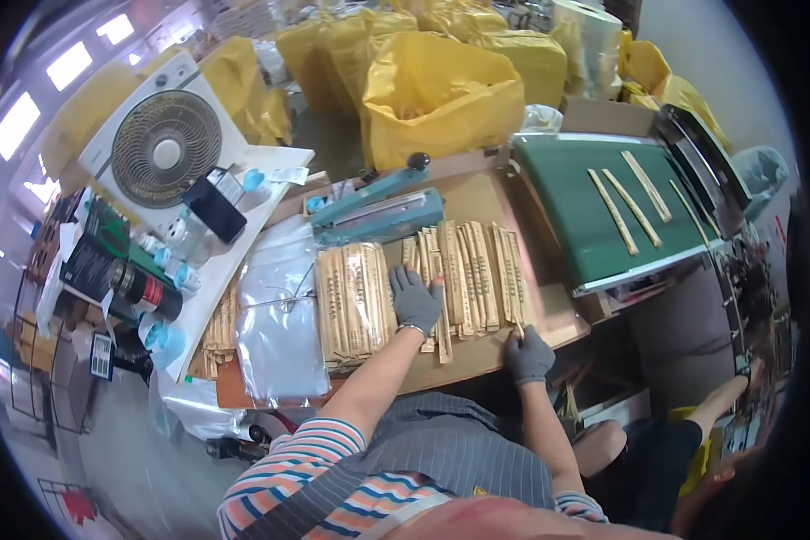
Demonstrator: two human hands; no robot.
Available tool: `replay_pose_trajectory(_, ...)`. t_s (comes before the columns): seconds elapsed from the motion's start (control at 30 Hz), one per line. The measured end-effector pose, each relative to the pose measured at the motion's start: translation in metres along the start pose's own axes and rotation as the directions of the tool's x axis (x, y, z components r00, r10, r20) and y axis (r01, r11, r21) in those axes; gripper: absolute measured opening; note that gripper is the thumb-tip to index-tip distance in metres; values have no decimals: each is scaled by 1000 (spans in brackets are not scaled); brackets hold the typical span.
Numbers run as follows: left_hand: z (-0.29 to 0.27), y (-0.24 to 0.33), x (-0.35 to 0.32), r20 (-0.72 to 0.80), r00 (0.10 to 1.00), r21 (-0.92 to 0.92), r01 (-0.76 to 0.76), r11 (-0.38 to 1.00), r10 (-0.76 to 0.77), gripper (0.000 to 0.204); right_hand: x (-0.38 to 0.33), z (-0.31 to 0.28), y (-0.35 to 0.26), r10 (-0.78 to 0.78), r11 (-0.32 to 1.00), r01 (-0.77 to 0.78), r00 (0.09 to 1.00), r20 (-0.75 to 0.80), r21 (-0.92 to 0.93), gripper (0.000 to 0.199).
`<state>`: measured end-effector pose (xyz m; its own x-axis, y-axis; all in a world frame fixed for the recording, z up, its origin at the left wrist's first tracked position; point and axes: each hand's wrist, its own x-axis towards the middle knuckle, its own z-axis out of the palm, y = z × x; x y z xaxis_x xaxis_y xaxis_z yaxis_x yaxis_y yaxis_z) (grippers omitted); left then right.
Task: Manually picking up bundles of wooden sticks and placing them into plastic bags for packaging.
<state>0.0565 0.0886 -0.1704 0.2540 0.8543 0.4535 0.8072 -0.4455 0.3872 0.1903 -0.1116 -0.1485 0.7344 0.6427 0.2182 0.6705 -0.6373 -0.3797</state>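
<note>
My left hand [416,299], in a grey glove, rests flat on a spread of long tan paper sleeves [468,270] laid side by side on the brown worktable [477,193]. My right hand [528,354], also gloved in grey, is at the table's near edge with its fingers closed on the end of one thin tan sleeve [518,329]. A bagged bundle of the same sleeves [354,301] lies just left of my left hand. Three more sleeves [634,205] lie apart on the green conveyor belt [574,189] to the right.
A teal heat sealer [378,209] stands behind the sleeves. Clear plastic bags [279,315] lie to the left, beside a white fan [165,144], a black phone [214,209] and bottles. Yellow sacks [441,90] are piled behind. Another person's arm [718,400] reaches in at lower right.
</note>
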Motion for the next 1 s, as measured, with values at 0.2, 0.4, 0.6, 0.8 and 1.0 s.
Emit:
replay_pose_trajectory(0.2,2,6,5,134,990,-28,55,998,-50,75,2,2,7,-9,1000,9,1000,-3,-23,24)
replay_pose_trajectory(0.4,-3,3,4,162,985,-32,63,998,-57,76,1,4,4,-8,1000,8,1000,13,-25,28)
replay_pose_trajectory(0.6,1,0,2,132,990,-2,50,999,-49,75,0,2,1,-24,1000,24,1000,17,-15,27)
replay_pose_trajectory(0.8,3,6,2,81,996,42,27,999,-30,72,30,-1,32,0,436,-265,956,294,860,36)
replay_pose_trajectory(1.0,0,2,2,58,998,19,14,1000,-15,71,-9,-48,-43,-381,560,-132,836,396,818,44)
